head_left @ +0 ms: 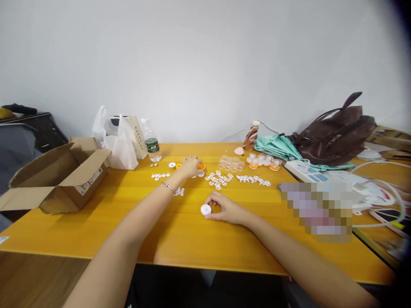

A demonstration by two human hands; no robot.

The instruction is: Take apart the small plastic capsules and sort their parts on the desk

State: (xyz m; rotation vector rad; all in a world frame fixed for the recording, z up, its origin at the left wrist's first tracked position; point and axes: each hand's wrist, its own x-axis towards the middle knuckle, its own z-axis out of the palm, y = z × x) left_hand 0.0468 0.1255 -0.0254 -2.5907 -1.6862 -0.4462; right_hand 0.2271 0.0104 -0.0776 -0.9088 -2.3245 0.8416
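White, round plastic piece [206, 209] lies at the near middle of the yellow wood-topped worktop [180, 246], in the grip of my right hand [226, 208]: thumb below, the other fingers curled round its upper edge. My left hand [190, 166] reaches farther out, over shiny orange round pieces [201, 166]; its fingertips are hidden, so I cannot tell whether they grip one. Just left of it: white disc with a dark centre [172, 165]. Beyond my right hand: loose cluster of white openwork plastic pieces [218, 179], with a row of similar white pieces [253, 179] to its right. Behind these: group of clear, round plastic cups [230, 163]. Outer left: clear bottle with a green label [152, 145], white plastic bag [119, 155], open brown cardboard box [61, 197]. Outer right: dark brown bag [334, 139] on turquoise fabric [276, 147].
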